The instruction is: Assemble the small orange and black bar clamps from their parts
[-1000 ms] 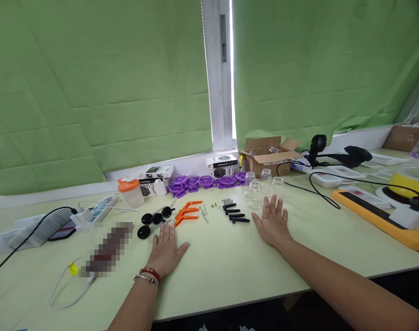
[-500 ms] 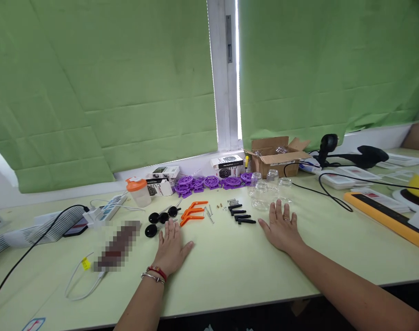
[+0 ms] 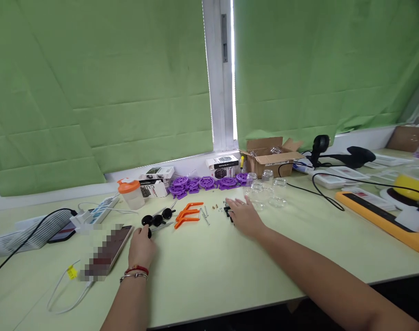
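Observation:
My left hand [image 3: 141,246] is closed at the nearest of several round black knobs [image 3: 157,220] with metal rods, its fingertips on that knob. My right hand [image 3: 246,218] lies palm down over the small black parts [image 3: 227,210], fingers extended, covering most of them. Between the hands are orange Y-shaped pieces [image 3: 188,214], with metal screws [image 3: 205,216] and tiny brass pieces [image 3: 214,207] to their right. Purple wheel-like parts [image 3: 206,183] lie behind. Clear glass jars [image 3: 256,191] stand beyond my right hand.
An orange-lidded cup [image 3: 131,195], a power strip [image 3: 106,207] and a phone [image 3: 118,248] with a white cable are on the left. An open cardboard box [image 3: 273,165], black cables and an orange-edged device [image 3: 378,220] are at the right.
My left hand has moved left and its fingers have closed at the near black knob. My right hand has shifted left from bare table onto the black parts. The view has shifted slightly.

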The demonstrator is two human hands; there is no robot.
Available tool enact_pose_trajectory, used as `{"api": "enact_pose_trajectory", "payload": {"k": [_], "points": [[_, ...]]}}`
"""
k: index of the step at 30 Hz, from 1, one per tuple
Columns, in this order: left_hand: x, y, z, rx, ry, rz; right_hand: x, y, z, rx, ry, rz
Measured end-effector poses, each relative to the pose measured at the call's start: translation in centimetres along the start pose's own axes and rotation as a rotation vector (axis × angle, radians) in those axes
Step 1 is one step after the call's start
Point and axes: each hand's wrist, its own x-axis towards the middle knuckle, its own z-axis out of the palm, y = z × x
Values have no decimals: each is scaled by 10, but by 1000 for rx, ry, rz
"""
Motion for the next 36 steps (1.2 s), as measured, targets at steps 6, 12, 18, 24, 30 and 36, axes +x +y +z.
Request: {"api": "enact_pose_trajectory", "payload": {"k": [6,12,18,24,30,36], "points": [[-6,5,-12,-3,136,-49,54,-8,20,92,-171,176],[-18,16,-20,-105,346,-3,83,-15,36,113,-220,226],[-23,30,-20,-236,367,108,92,-26,48,105,-228,318],[-20,29,-14,-405,374,130,93,-26,42,175,-206,357],[-19,51,-21,-576,221,129,63,-32,4,1026,23,461],[-14,116,-27,-710,21,358,19,-43,-21,1823,-63,572]]}}
